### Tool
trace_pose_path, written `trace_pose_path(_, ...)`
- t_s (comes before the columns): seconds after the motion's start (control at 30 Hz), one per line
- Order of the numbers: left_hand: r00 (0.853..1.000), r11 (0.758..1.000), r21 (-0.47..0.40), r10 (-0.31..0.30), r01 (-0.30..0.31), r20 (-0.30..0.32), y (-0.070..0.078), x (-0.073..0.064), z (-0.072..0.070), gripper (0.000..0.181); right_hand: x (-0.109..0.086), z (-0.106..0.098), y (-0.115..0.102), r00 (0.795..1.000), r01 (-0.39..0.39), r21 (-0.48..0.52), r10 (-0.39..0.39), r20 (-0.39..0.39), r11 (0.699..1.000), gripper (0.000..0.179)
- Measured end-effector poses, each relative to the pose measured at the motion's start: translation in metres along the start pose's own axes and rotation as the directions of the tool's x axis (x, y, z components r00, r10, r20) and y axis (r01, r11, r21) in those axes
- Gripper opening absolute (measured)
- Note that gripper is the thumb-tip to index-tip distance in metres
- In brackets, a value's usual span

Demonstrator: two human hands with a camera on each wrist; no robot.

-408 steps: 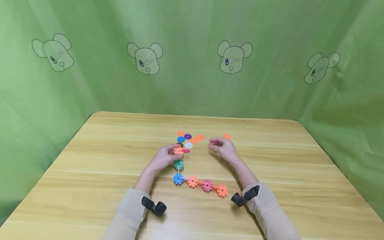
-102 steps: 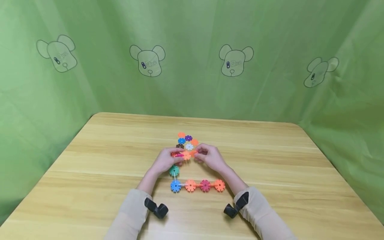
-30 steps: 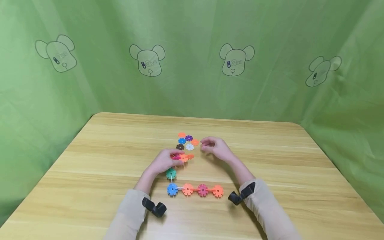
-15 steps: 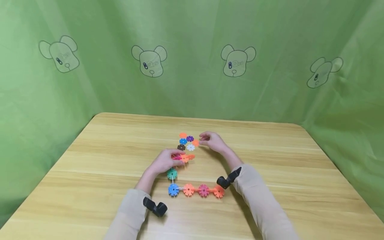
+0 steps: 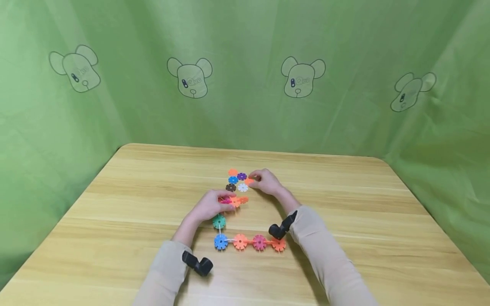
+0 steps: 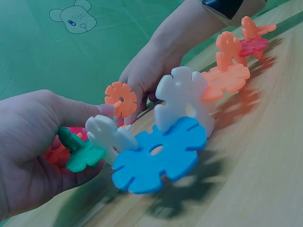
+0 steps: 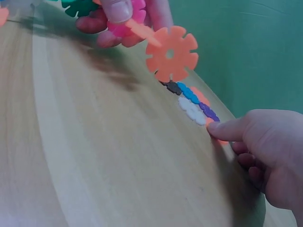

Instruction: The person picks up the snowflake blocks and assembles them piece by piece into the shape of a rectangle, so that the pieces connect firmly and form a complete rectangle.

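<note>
Notched plastic snowflake discs are slotted into an L-shaped chain. Its corner is a blue disc (image 5: 220, 242), and a row runs right to an orange end disc (image 5: 279, 244). My left hand (image 5: 209, 206) grips the other arm of the chain near a pink disc, beyond the green disc (image 5: 219, 222). An orange disc (image 7: 171, 54) sticks out past the left fingers in the right wrist view. My right hand (image 5: 266, 182) pinches a loose orange disc (image 5: 249, 181) lying on the table, thumb on top; its other fingertips are partly hidden.
Loose discs lie close together beyond the left hand: orange (image 5: 232, 172), purple (image 5: 242, 176), blue (image 5: 233, 180), brown (image 5: 231, 187) and white (image 5: 243, 187). The wooden table (image 5: 363, 204) stands against a green curtain (image 5: 245, 119).
Orange discs have been added to the chain's far end since the oldest frame. Over the last second the right hand has moved left onto the loose orange disc; the left hand stays put.
</note>
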State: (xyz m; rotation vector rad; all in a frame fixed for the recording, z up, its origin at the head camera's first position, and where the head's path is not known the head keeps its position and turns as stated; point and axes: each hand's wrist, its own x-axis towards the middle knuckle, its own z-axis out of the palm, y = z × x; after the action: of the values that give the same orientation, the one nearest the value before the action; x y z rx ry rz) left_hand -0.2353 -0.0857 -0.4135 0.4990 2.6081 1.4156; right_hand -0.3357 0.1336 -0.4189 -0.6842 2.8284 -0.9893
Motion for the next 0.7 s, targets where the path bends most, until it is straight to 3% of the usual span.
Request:
trace_pose_path(0.37, 1.0, 1.0, 0.0, -0.019, 0.019, -0.005, 0.0, 0.001, 0.0, 0.041, -0.003, -0.005, -0.006, 0.993, -0.113, 0.1, 0.11, 0.036, 0.989, 0.03)
trace_pose_path(0.7, 1.0, 0.998, -0.067, -0.008, 0.009, 0.011, 0.001, 0.0, 0.001, 0.041, -0.016, -0.007, 0.0, 0.998, -0.061, 0.127, 0.062, -0.004, 0.99, 0.025)
